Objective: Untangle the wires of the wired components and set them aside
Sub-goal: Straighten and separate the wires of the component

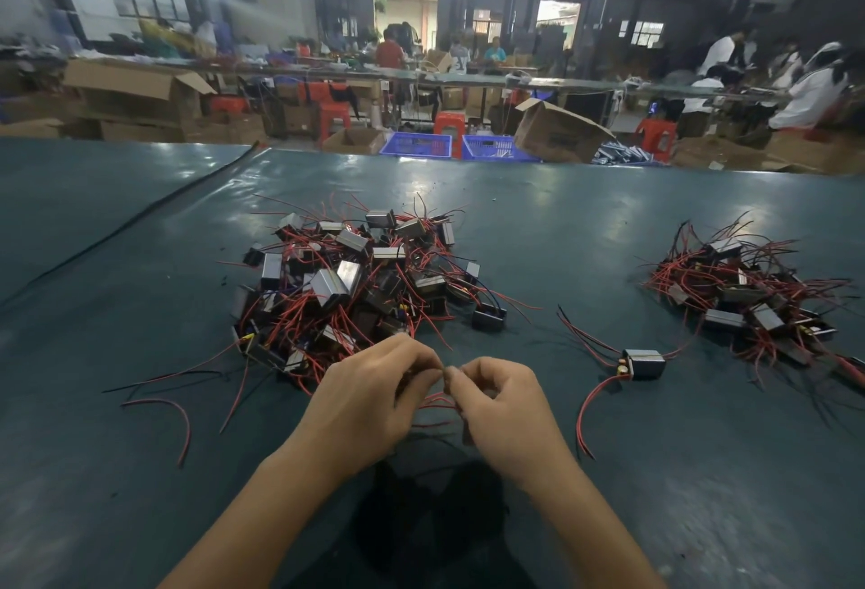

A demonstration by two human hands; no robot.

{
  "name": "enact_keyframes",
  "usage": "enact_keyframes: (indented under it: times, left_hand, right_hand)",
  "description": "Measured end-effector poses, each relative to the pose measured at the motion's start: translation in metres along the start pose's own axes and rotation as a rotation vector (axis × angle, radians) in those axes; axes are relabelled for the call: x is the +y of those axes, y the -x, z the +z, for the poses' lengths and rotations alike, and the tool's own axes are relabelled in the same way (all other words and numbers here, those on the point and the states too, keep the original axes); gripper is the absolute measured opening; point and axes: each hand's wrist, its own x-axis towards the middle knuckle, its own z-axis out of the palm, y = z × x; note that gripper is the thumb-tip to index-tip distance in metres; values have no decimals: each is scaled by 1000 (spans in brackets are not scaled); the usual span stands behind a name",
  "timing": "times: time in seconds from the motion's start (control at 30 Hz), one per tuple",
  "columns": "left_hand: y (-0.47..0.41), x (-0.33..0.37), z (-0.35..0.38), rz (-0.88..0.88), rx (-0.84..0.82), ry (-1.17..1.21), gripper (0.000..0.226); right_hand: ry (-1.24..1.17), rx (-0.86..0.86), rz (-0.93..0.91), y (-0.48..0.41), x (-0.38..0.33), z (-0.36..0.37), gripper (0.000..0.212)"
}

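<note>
A tangled pile (360, 279) of small black box components with red and black wires lies on the green table (585, 223), just beyond my hands. My left hand (370, 396) and my right hand (501, 406) meet fingertip to fingertip in front of the pile, both pinching thin red wires (435, 401) that hang between them; the part they belong to is mostly hidden under my right hand. A single component (643, 363) with spread wires lies to the right. Farther right sits a second heap (749, 298) of the same parts.
A black cable (140, 218) runs diagonally across the left of the table. Loose red and black wire ends (182, 420) trail out at the near left. Beyond the far edge stand cardboard boxes (557, 129), blue crates (416, 144), red stools and seated people.
</note>
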Motion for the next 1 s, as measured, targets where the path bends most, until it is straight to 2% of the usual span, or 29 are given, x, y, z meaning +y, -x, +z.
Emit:
enact_keyframes:
  times: [0.13, 0.2, 0.37, 0.57, 0.67, 0.9, 0.97, 1.0]
  left_hand:
    - [-4, -2, -4, -176, 3, 283, 9]
    - [-5, -2, -5, -251, -45, 387, 12]
    - [-6, -3, -8, -387, -144, 586, 12]
    - [-5, -2, -8, -306, -191, 548, 8]
    - [-4, 1, -8, -193, -167, 418, 10]
    - [-1, 4, -3, -18, -59, 173, 5]
    - [-1, 5, -3, -1, -35, 172, 6]
    - [-1, 5, -3, -5, -22, 182, 5]
  right_hand:
    - [258, 22, -359, 2, -2, -12, 13]
    - [293, 22, -465, 1, -1, -18, 7]
    - [247, 13, -570, -3, 4, -22, 9]
    - [217, 27, -583, -4, 3, -22, 10]
    - [131, 16, -417, -2, 0, -20, 12]
    - [-525, -128, 420, -2, -12, -17, 27]
    - [-638, -147, 524, -2, -13, -16, 28]
    - [-650, -143, 515, -2, -13, -15, 26]
